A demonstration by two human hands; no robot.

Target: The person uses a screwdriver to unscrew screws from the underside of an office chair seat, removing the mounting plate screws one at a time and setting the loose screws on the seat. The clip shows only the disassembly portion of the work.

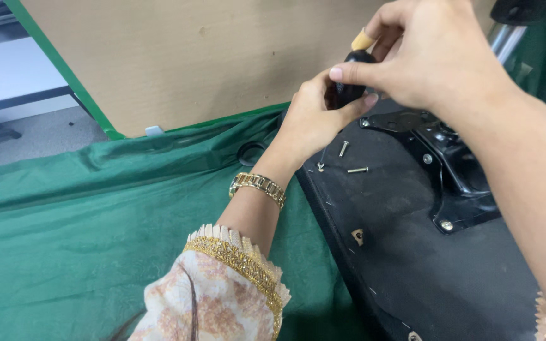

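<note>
Glossy black knob (349, 91), perhaps a handle end, pinched between left hand (311, 120) and right hand (434, 53) fingers (349, 72); loose screws (356, 169) nearby.

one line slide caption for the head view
Both hands, left hand and right hand, grip a black rounded knob above a black metal bracket.

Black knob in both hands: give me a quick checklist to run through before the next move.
1. Grip on the black knob: left hand and right hand both on it. Ok.
2. Loose screws: lying on the black seat base, near its edge. Not ok.
3. Metal bracket: one bolt seated at the near corner. Ok.
4. Other bracket bolts: cannot tell.
5. What the knob attaches to: hidden by fingers. Cannot tell.
6. Green cloth under the base: in place. Ok.
</note>
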